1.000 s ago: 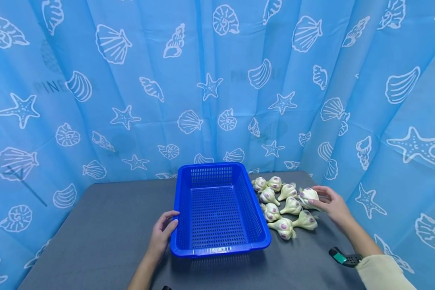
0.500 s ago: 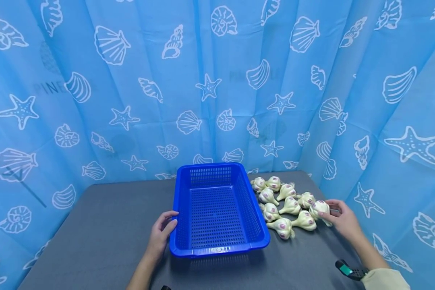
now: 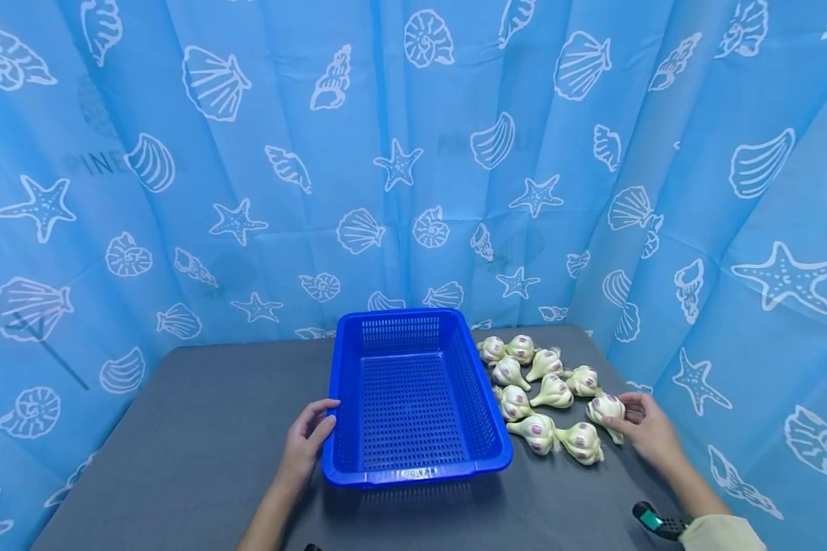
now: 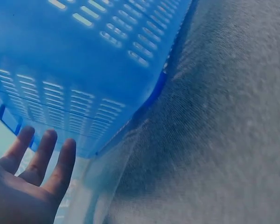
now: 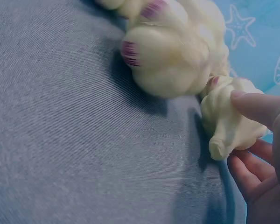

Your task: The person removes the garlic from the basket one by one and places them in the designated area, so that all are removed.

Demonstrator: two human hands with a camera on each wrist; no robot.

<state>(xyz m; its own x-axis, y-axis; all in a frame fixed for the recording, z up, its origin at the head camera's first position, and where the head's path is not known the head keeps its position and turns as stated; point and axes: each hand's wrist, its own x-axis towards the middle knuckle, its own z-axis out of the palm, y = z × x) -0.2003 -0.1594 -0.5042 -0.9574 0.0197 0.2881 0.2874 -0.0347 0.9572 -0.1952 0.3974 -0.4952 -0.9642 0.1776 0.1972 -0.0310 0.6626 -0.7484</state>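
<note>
A blue plastic basket (image 3: pixel 413 474) with slotted walls stands mid-table, nothing inside it. My left hand (image 3: pixel 306 444) holds its left rim, thumb and index finger at the edge. In the left wrist view, the other fingers (image 4: pixel 65 163) lie against the basket's outer wall (image 4: pixel 84 56). At the right, my right hand (image 3: pixel 651 432) grips a garlic bulb (image 3: pixel 605 409), pale with purple marks. The right wrist view shows the thumb on top of this bulb (image 5: pixel 231 112) and fingers beneath. Several more garlic bulbs (image 3: pixel 551 392) lie grouped between basket and hand; one bulb (image 3: pixel 582 444) sits nearest the front.
A grey cloth covers the table (image 3: pixel 234 436). Behind it and along both sides hangs a blue curtain (image 3: pixel 448 184) printed with white shells and starfish. A dark strap with a green patch (image 3: pixel 651 520) is at the right wrist.
My right hand has moved right and toward me, with a garlic bulb set along the group's right edge. The front bulb has shifted nearer to me. The left hand and basket stay put.
</note>
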